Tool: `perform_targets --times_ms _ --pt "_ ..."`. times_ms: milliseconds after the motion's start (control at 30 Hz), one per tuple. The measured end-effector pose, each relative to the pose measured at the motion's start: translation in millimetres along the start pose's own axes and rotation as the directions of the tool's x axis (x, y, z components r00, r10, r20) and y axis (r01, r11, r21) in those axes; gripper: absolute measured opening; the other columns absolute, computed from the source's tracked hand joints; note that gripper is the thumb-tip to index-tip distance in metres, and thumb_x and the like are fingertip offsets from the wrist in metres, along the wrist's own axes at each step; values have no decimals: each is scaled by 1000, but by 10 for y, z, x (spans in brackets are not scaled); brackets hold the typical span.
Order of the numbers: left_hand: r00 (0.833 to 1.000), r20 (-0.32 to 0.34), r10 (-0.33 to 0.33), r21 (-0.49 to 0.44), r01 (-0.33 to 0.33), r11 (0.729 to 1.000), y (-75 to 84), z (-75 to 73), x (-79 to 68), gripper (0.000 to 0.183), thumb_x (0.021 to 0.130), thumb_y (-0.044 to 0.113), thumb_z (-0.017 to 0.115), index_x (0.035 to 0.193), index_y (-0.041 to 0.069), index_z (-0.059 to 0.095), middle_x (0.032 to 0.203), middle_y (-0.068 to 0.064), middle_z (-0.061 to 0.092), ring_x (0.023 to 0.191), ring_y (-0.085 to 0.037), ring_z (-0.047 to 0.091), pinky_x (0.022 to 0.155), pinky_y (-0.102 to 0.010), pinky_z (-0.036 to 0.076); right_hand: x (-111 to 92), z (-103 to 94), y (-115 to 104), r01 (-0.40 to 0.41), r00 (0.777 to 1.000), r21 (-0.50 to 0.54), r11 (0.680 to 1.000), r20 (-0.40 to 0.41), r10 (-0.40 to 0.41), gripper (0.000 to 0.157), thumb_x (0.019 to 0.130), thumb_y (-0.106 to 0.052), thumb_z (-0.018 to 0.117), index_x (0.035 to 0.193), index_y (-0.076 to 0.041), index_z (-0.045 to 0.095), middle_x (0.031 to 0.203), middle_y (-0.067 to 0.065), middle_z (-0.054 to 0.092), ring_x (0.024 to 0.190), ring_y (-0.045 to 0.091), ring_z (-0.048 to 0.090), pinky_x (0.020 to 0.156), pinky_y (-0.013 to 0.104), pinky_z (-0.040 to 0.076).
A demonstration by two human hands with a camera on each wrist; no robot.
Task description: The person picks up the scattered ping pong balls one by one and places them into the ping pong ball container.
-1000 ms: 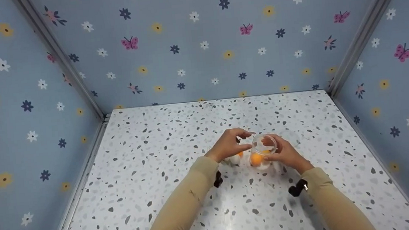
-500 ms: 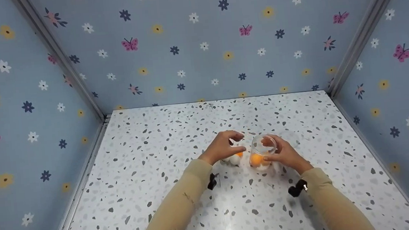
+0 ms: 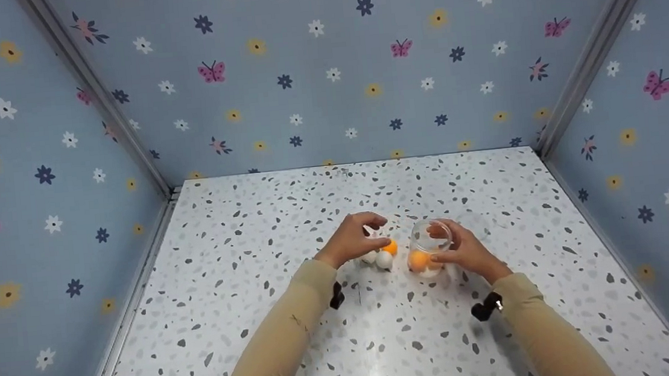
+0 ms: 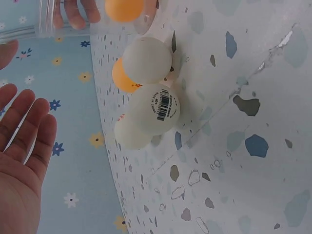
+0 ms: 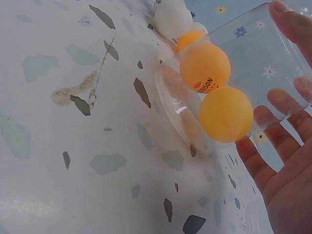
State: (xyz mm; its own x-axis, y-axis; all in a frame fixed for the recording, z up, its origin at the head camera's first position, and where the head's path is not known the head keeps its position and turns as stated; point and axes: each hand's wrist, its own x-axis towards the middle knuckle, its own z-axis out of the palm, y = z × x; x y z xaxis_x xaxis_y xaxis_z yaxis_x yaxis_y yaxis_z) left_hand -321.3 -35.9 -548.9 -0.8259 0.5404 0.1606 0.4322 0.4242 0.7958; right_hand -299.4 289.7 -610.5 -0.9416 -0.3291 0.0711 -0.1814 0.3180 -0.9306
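My right hand (image 3: 467,252) holds a clear plastic jar (image 3: 431,235) upright on the table, fingers and thumb curved round its side. Two orange ping-pong balls (image 5: 226,114) lie at the bottom of the jar. To the jar's left, a loose orange ping-pong ball (image 3: 390,247) and several white ping-pong balls (image 4: 153,109) sit close together; one white ball has a barcode printed on it. Just above and left of this cluster is my left hand (image 3: 352,238), holding nothing, fingers loosely bent and apart. In the left wrist view its palm and fingers (image 4: 41,141) show bare.
The speckled white tabletop (image 3: 265,230) is bordered by blue flower-patterned panels (image 3: 324,68) at the back and both sides. A faint clear round thing (image 3: 476,224) lies behind my right hand. Dark wrist cameras (image 3: 487,308) sit under both sleeves.
My left hand has drawn away from the jar's mouth to the left, over the loose balls, which now show more fully. My right hand and the jar have stayed in place.
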Motion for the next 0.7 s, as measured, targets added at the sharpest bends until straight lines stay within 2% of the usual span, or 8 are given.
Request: perform_targets --times_ms 167,267,400,533,700 --pt "999 -5 -36 9 36 999 -42 -23 -48 47 97 26 85 139 8 72 138 -13 73 124 -27 68 105 -43 59 -11 13 -26 -7 1000 4 1000 7 7 82 88 -3 89 159 -4 48 154 31 57 146 48 52 113 54 50" --pt "999 -6 -46 -3 46 999 -73 -34 -64 48 96 25 85 140 8 71 140 -17 72 124 -29 68 107 -45 59 -11 16 -34 -4 1000 7 1000 8 4 81 89 -3 89 159 -3 48 154 32 57 146 49 52 114 56 50" --pt "998 -5 -57 -24 57 998 -126 -44 -82 48 95 22 85 139 6 71 140 -21 71 125 -32 68 107 -51 58 -11 12 -24 7 1000 10 1000 2 -7 80 89 -3 89 158 -2 49 153 32 57 144 48 54 111 45 54" --pt "998 -5 -67 -31 66 997 -180 -52 -112 50 94 22 87 138 6 71 139 -19 71 124 -33 68 106 -52 58 -12 10 -25 9 1000 12 1000 3 -9 80 89 -2 88 159 -2 48 153 32 58 145 49 53 107 34 54" --pt "997 5 -80 -20 81 997 -249 -49 -158 53 94 24 87 140 6 70 140 -18 70 125 -34 67 105 -52 58 -6 4 -18 5 1000 2 1000 7 -5 82 88 -3 89 159 -3 48 153 30 58 146 49 52 109 38 52"
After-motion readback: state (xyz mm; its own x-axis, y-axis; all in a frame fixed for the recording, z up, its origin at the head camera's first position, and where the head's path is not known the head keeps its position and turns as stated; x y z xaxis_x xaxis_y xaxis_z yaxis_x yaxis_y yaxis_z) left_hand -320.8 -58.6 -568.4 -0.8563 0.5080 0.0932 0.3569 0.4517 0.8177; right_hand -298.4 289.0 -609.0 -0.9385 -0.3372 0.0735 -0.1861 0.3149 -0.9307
